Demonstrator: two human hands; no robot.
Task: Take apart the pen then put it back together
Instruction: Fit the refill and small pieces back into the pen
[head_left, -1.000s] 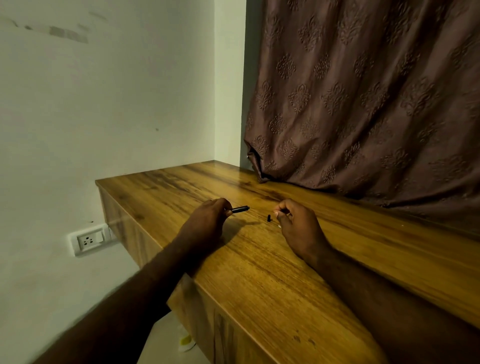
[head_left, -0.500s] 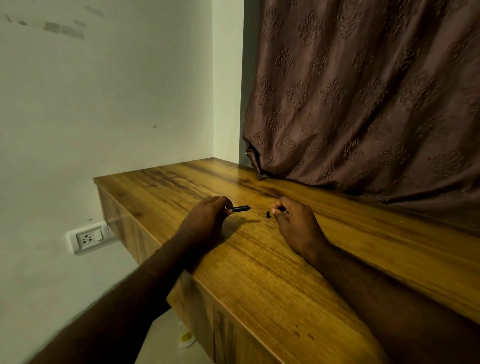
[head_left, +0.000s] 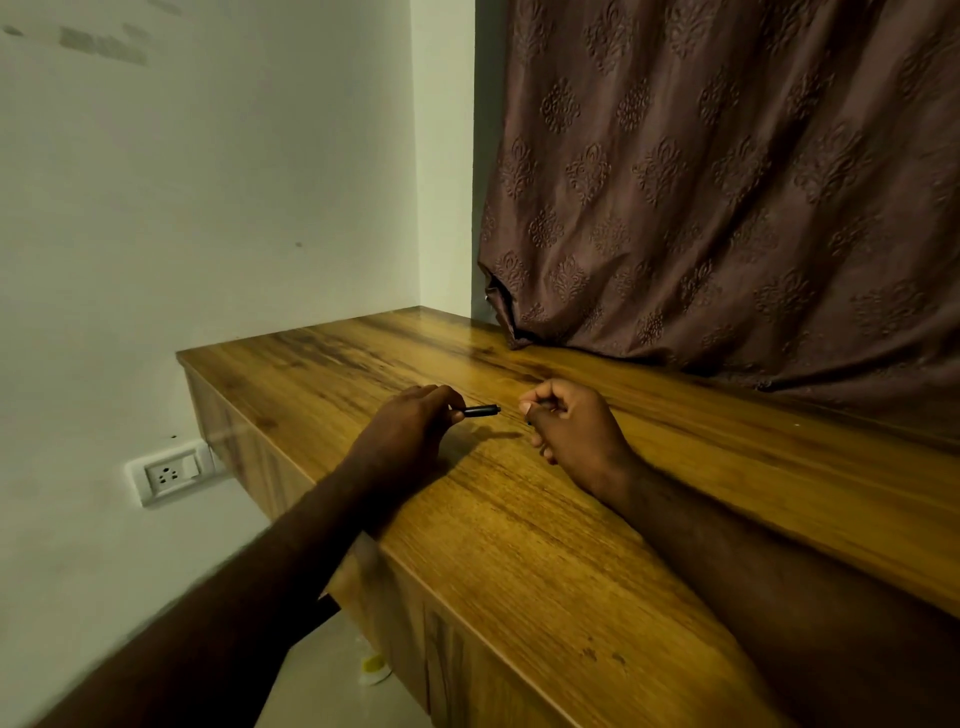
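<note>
My left hand (head_left: 410, 426) rests on the wooden counter (head_left: 519, 545) and is closed around a black pen barrel (head_left: 480, 410), whose open end sticks out to the right. A short gap away, my right hand (head_left: 569, 431) is curled with its fingertips pinched on a small dark pen part (head_left: 545, 402), mostly hidden by the fingers. A tiny dark bit (head_left: 529, 423) shows just under the thumb. The two hands do not touch.
A brown patterned curtain (head_left: 727, 208) hangs onto the back of the counter. A white wall stands to the left with a socket (head_left: 169, 473) below counter height. A small yellow and white object (head_left: 375, 667) lies on the floor by the cabinet.
My right hand has curled tighter, so the small dark part that stuck out from its fingertips is now mostly hidden. My left hand has stayed in place with the barrel.
</note>
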